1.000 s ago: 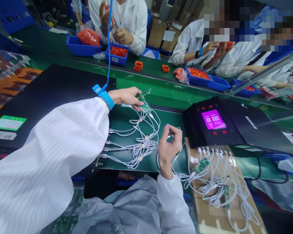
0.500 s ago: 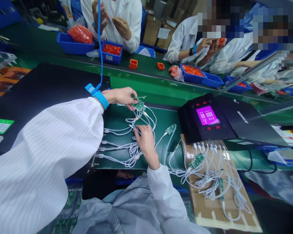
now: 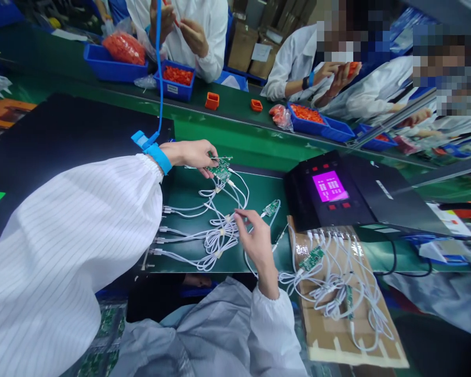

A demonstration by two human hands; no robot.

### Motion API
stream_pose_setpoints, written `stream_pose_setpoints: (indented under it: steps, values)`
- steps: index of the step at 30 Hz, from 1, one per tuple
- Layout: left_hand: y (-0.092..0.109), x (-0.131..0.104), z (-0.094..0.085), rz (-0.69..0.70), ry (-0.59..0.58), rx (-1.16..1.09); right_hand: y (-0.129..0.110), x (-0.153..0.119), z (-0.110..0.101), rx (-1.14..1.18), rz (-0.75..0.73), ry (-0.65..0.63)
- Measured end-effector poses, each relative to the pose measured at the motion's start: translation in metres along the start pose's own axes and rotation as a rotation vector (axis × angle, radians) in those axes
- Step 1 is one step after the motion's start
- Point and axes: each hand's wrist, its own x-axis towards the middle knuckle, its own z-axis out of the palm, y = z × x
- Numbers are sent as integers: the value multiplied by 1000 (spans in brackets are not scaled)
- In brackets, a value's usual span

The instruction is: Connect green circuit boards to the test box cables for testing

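Left hand (image 3: 191,154) pinches a small green board (image 3: 220,170) over the green mat (image 3: 188,191). Right hand (image 3: 256,242) grips a white cable (image 3: 230,217) beside the cable bundle (image 3: 218,240). Second board (image 3: 271,208) lies near the tester (image 3: 329,189), screen magenta.

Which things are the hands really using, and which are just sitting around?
In use:
left hand holding a small green circuit board
right hand pinching a white cable

Just sitting:
tester with pink screen
loose circuit board
cardboard sheet
blue bins
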Motion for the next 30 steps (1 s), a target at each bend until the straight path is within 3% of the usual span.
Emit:
stream_pose_setpoints:
  steps: [3,6,13,15,18,21,24,30]
  values:
    - [4,-3,1,15,5,18,15,-7,-18,-98,149,141]
    - [8,-7,2,22,0,26,31,-10,-23,-171,260,154]
    - [7,-7,0,-6,12,116,46,11,1,-94,344,6]
    - [5,-5,-3,-18,52,213,48,13,5,-29,357,30]
    - [3,-4,-7,-63,92,407,49,11,8,88,383,175]
    - [4,-7,-8,-100,40,497,43,8,7,217,367,304]
    - [8,-12,-4,-120,-36,437,28,11,5,278,302,379]
    - [14,-20,2,-219,-140,337,-7,29,23,356,207,372]
